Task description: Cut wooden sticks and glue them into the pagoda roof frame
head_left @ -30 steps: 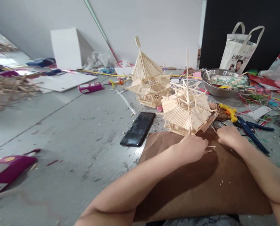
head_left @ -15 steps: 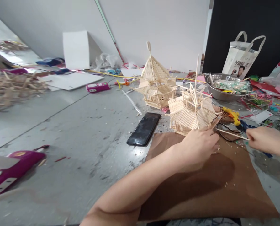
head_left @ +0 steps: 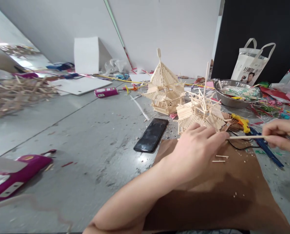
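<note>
From the head camera, a thin pale stick (head_left: 247,137) lies almost level between the two hands, above the far part of a brown sheet (head_left: 252,182) spread on the grey floor (head_left: 86,136). The right hand (head_left: 282,135) pinches its right end between thumb and bent fingers. The left hand (head_left: 195,151), back turned up, has its fingers curled over the left end; the thumb is mostly hidden. Just beyond the left hand stands a stick-built model (head_left: 190,112) with a slatted lower roof, an unfinished top and one tall upright stick; the hand hides part of its base. Behind it and to its left stands a second model (head_left: 163,78) with a pointed roof. A dark phone (head_left: 151,135) lies left of the sheet. Two short sticks (head_left: 219,161) rest on the sheet near the left hand, with small pale crumbs (head_left: 235,195) closer to the wearer. Beside the right hand lie blue-handled pliers (head_left: 265,148), a yellow tool (head_left: 241,122) and a looped black cable (head_left: 242,148). Farther back, a metal bowl (head_left: 234,103) holds wrapped sticks in front of a white bag (head_left: 248,65). At the lower left lies a purple power strip (head_left: 32,162)
</note>
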`<state>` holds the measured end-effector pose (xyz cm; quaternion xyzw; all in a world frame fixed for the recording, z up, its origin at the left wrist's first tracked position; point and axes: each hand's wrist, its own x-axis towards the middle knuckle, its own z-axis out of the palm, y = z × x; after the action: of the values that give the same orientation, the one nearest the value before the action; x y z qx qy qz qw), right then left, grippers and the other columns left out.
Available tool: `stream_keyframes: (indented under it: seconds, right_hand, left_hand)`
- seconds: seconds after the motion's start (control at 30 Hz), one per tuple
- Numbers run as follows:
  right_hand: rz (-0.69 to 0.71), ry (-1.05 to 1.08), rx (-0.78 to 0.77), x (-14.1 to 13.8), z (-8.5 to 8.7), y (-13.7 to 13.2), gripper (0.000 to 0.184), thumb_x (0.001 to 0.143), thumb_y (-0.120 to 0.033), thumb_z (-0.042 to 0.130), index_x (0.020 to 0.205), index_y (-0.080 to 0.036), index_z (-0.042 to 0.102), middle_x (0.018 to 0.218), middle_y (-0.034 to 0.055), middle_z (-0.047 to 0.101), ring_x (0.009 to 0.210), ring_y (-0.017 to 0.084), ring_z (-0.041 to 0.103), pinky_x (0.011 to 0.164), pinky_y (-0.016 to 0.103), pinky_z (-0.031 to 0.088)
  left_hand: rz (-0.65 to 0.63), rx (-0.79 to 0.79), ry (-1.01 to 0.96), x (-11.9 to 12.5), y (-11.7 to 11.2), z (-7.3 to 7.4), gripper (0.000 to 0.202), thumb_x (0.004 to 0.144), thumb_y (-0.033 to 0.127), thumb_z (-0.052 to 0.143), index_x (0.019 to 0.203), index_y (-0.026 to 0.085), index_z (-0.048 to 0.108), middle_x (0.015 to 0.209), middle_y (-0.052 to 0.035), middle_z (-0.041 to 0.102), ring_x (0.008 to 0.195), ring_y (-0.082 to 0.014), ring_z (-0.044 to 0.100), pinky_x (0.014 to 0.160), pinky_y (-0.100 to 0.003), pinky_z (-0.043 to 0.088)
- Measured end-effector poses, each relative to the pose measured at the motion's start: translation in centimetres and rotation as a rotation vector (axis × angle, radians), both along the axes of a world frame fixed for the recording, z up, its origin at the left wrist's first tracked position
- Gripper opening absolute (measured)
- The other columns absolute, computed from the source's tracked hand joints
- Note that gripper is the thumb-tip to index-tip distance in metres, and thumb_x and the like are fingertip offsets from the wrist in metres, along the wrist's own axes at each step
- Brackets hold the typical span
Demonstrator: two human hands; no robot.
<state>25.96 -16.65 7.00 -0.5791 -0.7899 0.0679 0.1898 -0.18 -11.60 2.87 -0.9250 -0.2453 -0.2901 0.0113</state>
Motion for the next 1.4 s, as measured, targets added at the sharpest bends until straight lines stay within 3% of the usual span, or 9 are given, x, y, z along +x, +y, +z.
stream_keyframes:
  seconds: [0.03, 0.17, 0.27, 0.33, 0.53, 0.8, 1.0, 1.4]
  right_hand:
    - [0.074, -0.016, -0.105, -0.5, 0.4, 1.2, 0.022, 0.076, -0.05, 0.055, 0.077, -0.03, 0.062, 0.057, -0.0008, 0.059, 0.045, 0.011, 0.049, 0.042, 0.027, 0.038]
    - [0.028, 0.161, 0.024, -2.7, 0.2, 5.2, 0.029, 0.079, -0.045, 0.054, 0.096, -0.023, 0.06, 0.077, 0.0017, 0.066, 0.064, 0.013, 0.059, 0.055, 0.026, 0.046]
    - [-0.002, 0.174, 0.175, -4.2, -1.0, 7.7, 0.023, 0.079, -0.039, 0.054, 0.09, -0.02, 0.062, 0.075, 0.0022, 0.065, 0.061, 0.012, 0.057, 0.056, 0.026, 0.044]
    - [-0.011, 0.158, 0.242, -5.0, -1.6, 9.2, 0.019, 0.079, -0.036, 0.054, 0.083, -0.019, 0.063, 0.074, 0.0019, 0.065, 0.06, 0.011, 0.055, 0.057, 0.026, 0.043]
    - [0.011, 0.124, 0.336, -6.4, -2.6, 12.8, 0.014, 0.077, -0.029, 0.055, 0.078, -0.019, 0.063, 0.08, 0.0031, 0.066, 0.068, 0.013, 0.056, 0.065, 0.028, 0.043]
    - [0.103, 0.163, 0.371, -7.2, -3.2, 15.2, 0.013, 0.076, -0.026, 0.055, 0.079, -0.017, 0.065, 0.084, 0.004, 0.067, 0.081, 0.017, 0.059, 0.076, 0.032, 0.043]
    - [0.147, 0.195, 0.346, -7.4, -3.4, 15.8, 0.014, 0.076, -0.023, 0.055, 0.08, -0.018, 0.067, 0.087, 0.0026, 0.069, 0.086, 0.016, 0.06, 0.081, 0.033, 0.043]
    - [0.13, 0.174, 0.291, -7.6, -3.2, 15.5, 0.016, 0.075, -0.023, 0.056, 0.082, -0.017, 0.069, 0.085, 0.0039, 0.07, 0.08, 0.016, 0.061, 0.077, 0.033, 0.045]
  left_hand:
    - [0.053, -0.019, -0.001, -0.6, 0.4, 0.2, 0.028, 0.09, 0.022, 0.036, 0.1, 0.019, 0.062, 0.071, -0.0016, 0.063, 0.058, -0.0105, 0.054, 0.06, -0.023, 0.043]
    - [0.428, -0.043, -0.055, -3.0, 2.2, 1.3, 0.029, 0.089, 0.028, 0.038, 0.094, 0.022, 0.067, 0.08, -0.0026, 0.068, 0.067, -0.0113, 0.059, 0.062, -0.021, 0.042]
    - [0.677, -0.086, -0.047, -4.0, 3.7, 1.8, 0.028, 0.088, 0.03, 0.041, 0.097, 0.027, 0.067, 0.091, -0.0013, 0.07, 0.076, -0.0155, 0.063, 0.066, -0.024, 0.042]
    - [0.763, -0.122, -0.007, -4.0, 4.6, 1.8, 0.029, 0.087, 0.029, 0.04, 0.098, 0.028, 0.067, 0.094, -0.0012, 0.07, 0.079, -0.0176, 0.063, 0.065, -0.026, 0.042]
    - [0.823, -0.185, 0.105, -3.3, 5.8, 1.5, 0.03, 0.087, 0.03, 0.039, 0.098, 0.028, 0.067, 0.098, -0.0027, 0.07, 0.079, -0.021, 0.064, 0.061, -0.028, 0.041]
    - [0.862, -0.214, 0.174, -3.6, 6.1, 1.7, 0.031, 0.086, 0.029, 0.039, 0.099, 0.028, 0.067, 0.092, -0.0042, 0.07, 0.077, -0.0221, 0.063, 0.062, -0.03, 0.041]
    - [0.868, -0.222, 0.184, -3.4, 6.3, 1.4, 0.031, 0.086, 0.029, 0.039, 0.101, 0.031, 0.067, 0.094, -0.003, 0.069, 0.076, -0.022, 0.062, 0.062, -0.03, 0.04]
    - [0.869, -0.218, 0.178, -3.3, 6.3, 1.4, 0.03, 0.086, 0.028, 0.039, 0.097, 0.028, 0.067, 0.091, -0.0038, 0.069, 0.074, -0.02, 0.061, 0.061, -0.029, 0.04]
